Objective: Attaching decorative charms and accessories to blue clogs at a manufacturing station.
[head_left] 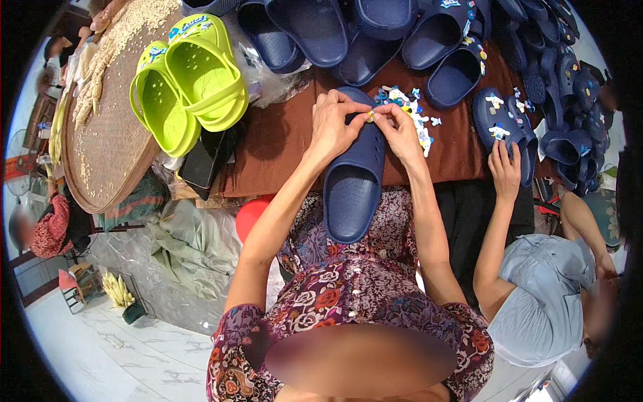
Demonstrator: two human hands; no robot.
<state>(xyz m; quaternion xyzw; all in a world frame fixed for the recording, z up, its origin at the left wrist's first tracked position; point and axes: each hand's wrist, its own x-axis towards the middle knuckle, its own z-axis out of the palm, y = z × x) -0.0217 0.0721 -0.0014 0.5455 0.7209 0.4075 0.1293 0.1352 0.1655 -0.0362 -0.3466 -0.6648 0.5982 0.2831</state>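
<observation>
A navy foam clog (353, 177) lies toe-away at the table's front edge, its heel hanging over my lap. My left hand (333, 122) rests over the toe on the left side, fingertips pinched together. From the right, my right hand (400, 132) meets it, thumb and forefinger also pinched. Between the fingertips shows a small yellowish-white shoe charm (370, 116), mostly covered, just above the clog's holes. Beyond my right hand, a loose heap of blue, white and yellow charms (423, 124) lies on the brown cloth (268, 151).
Lime-green clogs (207, 80) stand at the left, beside a round woven tray (110, 134) with pale kernels. More navy clogs (308, 33) crowd the far side and right. At the right, another person's hand (504, 167) touches a decorated navy clog (494, 117).
</observation>
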